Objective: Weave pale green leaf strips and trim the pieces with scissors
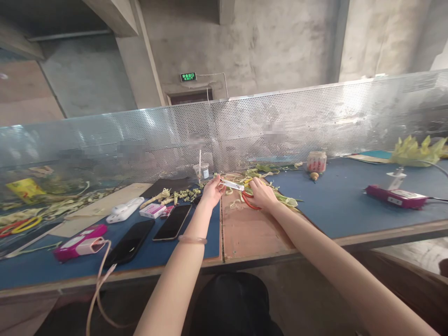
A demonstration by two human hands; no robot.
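My right hand (263, 193) is closed around the red and yellow handles of a pair of scissors (235, 185). The metal blades point left, toward my left hand (213, 190). The fingers of that hand are pinched together by the blade tips, and whatever they hold is too small to make out. Beneath and behind both hands, green and pale leaf scraps (276, 186) lie on a reddish-brown board (245, 233). To the left of my left hand is a heap of short green plant cuttings (189, 195), with some pale, root-like pieces (156, 198) beside it.
Two dark phones (172, 223), a white case (125, 210), a small box (152, 210) and a magenta power strip (80, 242) lie left. A plastic cup (201, 171) stands behind. Rightward are a jar (317, 162) and another power strip (397, 197). A perforated metal screen (241, 121) borders the table.
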